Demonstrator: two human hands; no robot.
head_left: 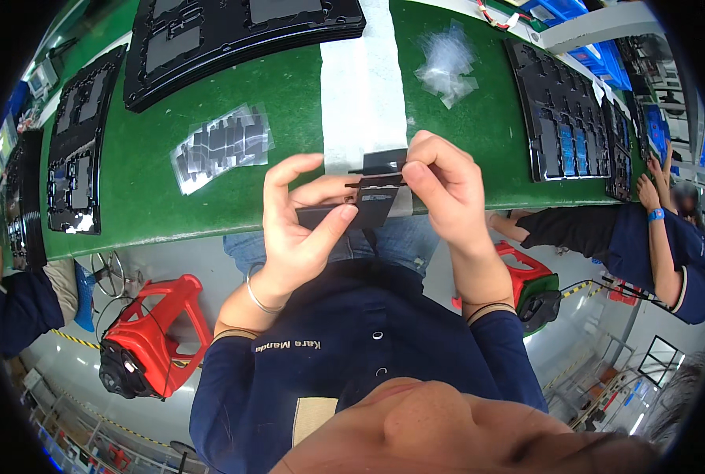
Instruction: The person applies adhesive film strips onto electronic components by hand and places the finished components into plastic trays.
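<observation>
Above the table's near edge, my left hand point(301, 229) grips a thin black rectangular part point(375, 207) between thumb and fingers, its index finger raised. My right hand point(446, 189) is closed in a pinch on a dark strip point(384, 162) at the part's upper end. The strip stands slightly apart from the part on its left side. Whether the strip is a film or a flap of the part, I cannot tell. My right fingertips hide where the two meet.
Sheets of clear film with black strips point(222, 146) lie left on the green table point(289, 87). A crumpled clear film pile point(447, 67) lies back right. Black trays point(234, 51) are stacked at the back; others point(76, 150) point(562, 118) flank both sides. People sit left and right.
</observation>
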